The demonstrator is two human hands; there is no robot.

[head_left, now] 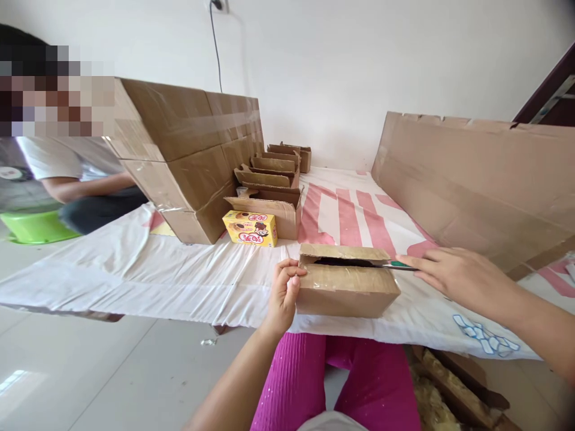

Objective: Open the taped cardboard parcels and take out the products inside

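At the table's front edge lies a small cardboard box (pixel 348 296), its top flaps parted by a dark slit. My left hand (pixel 285 293) is closed on the box's left end, with the thumb on the near side. My right hand (pixel 453 278), at the right end, is closed on a slim metal tool with a green part (pixel 398 264), which looks like a knife or scissors. The tool reaches to the end of the slit; how far it goes inside I cannot tell. Behind the box, to the left, stands a yellow printed snack carton (pixel 250 228).
Open narrow cardboard boxes (pixel 269 209) stand in a row behind the carton. Taped cartons (pixel 193 161) are stacked at left, beside a seated person (pixel 85 161). A large cardboard box (pixel 476 185) stands at right. Cardboard scraps (pixel 453 389) lie below the table.
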